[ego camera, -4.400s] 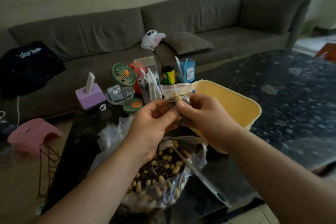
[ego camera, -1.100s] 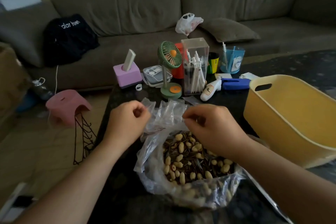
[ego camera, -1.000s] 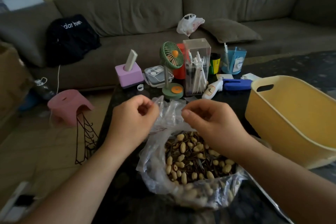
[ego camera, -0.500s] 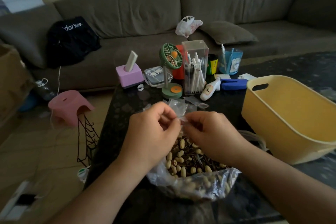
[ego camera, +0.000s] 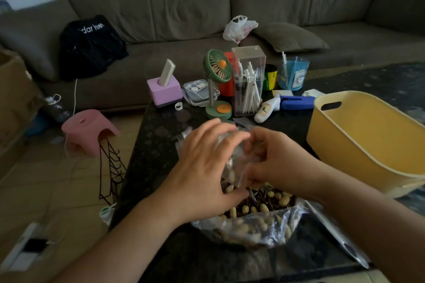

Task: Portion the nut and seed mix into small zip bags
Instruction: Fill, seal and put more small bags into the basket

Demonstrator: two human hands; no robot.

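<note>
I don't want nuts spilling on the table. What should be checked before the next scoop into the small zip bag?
1. Small zip bag held over the big mix bag: ok.
2. Right hand has a grip on the small bag: ok.
3. Small bag's mouth open: cannot tell, blurred.
4. Left hand free to scoop: ok, fingers spread.
5. Mix bag open, nuts reachable: ok.
6. Yellow tub beside the bag: ok.

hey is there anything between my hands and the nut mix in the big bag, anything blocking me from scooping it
Nothing visible blocks it. The left hand already rests on the nut mix inside the open big bag, and the right hand holds a small zip bag right above it. The yellow tub sits off to the right.
</note>
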